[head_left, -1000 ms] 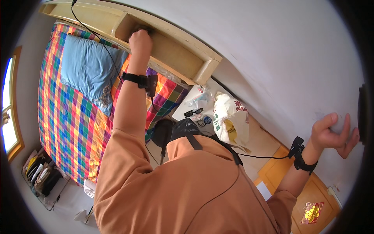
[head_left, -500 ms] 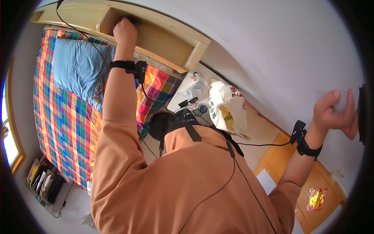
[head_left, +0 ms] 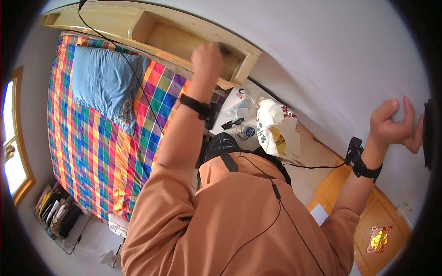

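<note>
My left hand (head_left: 207, 60) is raised at the recessed shelf of the pale wooden headboard (head_left: 182, 42). Its fingers are closed, and a small dark, blurred thing (head_left: 224, 48) shows beside them, too unclear to name. Over at the far right, my right hand (head_left: 391, 123) is held up with thumb and a finger apart. Its other fingertips reach a dark object (head_left: 427, 135) at the picture's rim; whether they touch it I cannot tell. Each wrist wears a black strap with a small device.
Left of my arm, a bed with a checked cover (head_left: 92, 138) carries a blue pillow (head_left: 103, 78). A white bedside table (head_left: 235, 99) holds sunglasses (head_left: 233, 123) and a white plastic bag (head_left: 271, 122). Black cables run across the bed and my orange top.
My left hand has moved right along the headboard shelf, from its left end toward its right end. The view has shifted slightly; my right hand stays nearly in place.
</note>
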The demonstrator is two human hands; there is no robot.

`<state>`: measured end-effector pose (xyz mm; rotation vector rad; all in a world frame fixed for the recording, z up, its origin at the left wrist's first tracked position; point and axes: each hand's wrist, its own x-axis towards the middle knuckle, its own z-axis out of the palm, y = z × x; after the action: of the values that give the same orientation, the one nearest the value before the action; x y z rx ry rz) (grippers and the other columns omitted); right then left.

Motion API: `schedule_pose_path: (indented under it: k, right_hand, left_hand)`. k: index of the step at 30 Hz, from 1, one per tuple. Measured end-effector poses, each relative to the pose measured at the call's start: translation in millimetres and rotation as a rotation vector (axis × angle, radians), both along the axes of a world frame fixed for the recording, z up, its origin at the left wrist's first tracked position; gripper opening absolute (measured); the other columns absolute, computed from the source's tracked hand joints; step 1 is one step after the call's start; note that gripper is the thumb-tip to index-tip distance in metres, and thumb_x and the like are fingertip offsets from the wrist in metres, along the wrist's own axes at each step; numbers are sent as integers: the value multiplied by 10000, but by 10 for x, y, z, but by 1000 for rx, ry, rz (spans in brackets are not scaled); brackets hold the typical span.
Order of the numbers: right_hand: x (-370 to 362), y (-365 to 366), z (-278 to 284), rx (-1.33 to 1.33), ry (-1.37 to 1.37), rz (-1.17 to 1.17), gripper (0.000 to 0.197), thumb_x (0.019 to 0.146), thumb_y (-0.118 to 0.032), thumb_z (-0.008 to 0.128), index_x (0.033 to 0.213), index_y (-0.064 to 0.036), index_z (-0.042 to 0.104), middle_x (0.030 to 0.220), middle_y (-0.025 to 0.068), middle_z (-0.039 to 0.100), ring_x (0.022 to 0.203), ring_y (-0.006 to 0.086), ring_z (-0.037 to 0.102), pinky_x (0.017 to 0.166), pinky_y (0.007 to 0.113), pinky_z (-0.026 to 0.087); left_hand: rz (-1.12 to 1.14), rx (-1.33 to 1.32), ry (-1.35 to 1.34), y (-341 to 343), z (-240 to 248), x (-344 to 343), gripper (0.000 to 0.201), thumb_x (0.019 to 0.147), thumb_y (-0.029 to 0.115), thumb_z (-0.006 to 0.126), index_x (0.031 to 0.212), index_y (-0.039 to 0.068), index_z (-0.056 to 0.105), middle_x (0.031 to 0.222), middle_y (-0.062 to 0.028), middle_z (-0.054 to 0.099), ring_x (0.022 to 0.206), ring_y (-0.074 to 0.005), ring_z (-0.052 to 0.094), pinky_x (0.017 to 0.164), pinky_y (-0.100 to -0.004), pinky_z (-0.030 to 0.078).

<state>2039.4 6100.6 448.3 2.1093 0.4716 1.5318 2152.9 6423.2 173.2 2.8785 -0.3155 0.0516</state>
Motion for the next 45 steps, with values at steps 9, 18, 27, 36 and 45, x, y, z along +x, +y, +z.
schedule_pose_path:
  k: [9,18,27,36,45]
  right_hand:
    - [-49,-113,-26,-54,29,-32,227,886,-264,607,1023,-83,614,1244,179,443,1232,260,292,1109,440,162]
    - [-80,-53,-13,-27,24,-39,210,888,-268,637,995,-87,626,1241,147,438,1124,204,330,926,312,315]
    - [-153,-195,-52,-85,-5,-153,220,877,-321,645,901,-102,646,1046,43,490,1013,165,317,815,221,286]
    - [-115,-183,-4,-62,3,-41,255,872,-342,655,852,-88,645,915,18,481,922,134,325,690,206,285]
    - [-150,-242,48,-65,29,-50,270,841,-347,691,791,-83,659,764,-6,506,716,75,411,558,211,288]
  left_hand:
    - [-326,-244,162,37,189,-148,173,801,71,570,934,88,680,981,-100,663,977,-310,628,767,-392,549]
    - [-195,103,99,847,29,565,143,845,116,547,878,92,684,874,-126,698,836,-324,681,702,-426,560]
    - [-82,424,51,1334,49,1156,124,837,70,578,850,45,699,916,-179,694,876,-349,686,753,-409,573]
    - [-154,516,278,1243,216,1122,129,805,92,623,883,56,720,975,-180,694,944,-344,679,779,-408,571]
    - [-268,439,372,682,439,564,126,766,57,625,839,79,726,902,-155,705,884,-317,694,738,-388,574]
